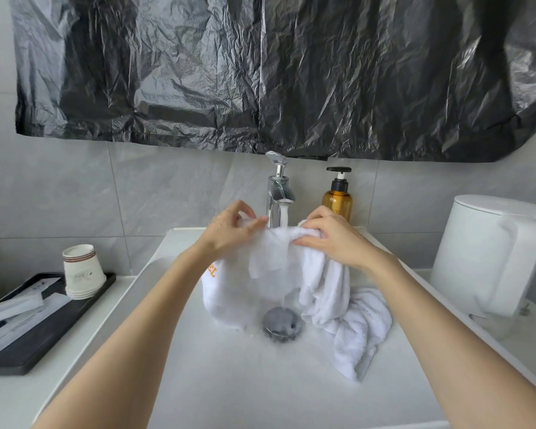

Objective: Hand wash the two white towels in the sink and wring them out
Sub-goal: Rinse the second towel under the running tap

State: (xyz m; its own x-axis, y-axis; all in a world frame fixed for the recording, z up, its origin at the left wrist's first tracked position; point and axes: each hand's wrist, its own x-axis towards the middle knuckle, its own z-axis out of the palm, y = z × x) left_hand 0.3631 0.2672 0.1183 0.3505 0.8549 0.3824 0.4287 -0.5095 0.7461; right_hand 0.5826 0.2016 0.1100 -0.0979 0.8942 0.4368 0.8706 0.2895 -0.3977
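A white towel (273, 274) with orange lettering hangs under the running chrome faucet (278, 190), over the white sink (229, 376). My left hand (229, 230) pinches its upper left edge. My right hand (334, 239) grips its upper right edge. Water falls from the spout onto the towel between my hands. A second white towel (359, 332) lies crumpled in the basin at the right, near the grey drain plug (280, 325).
An amber soap pump bottle (337, 198) stands right of the faucet. A white kettle (492, 255) sits on the counter at the right. At the left, a black tray (28, 342) holds stacked paper cups (82, 272) and packets. Black plastic sheeting (276, 72) covers the wall above.
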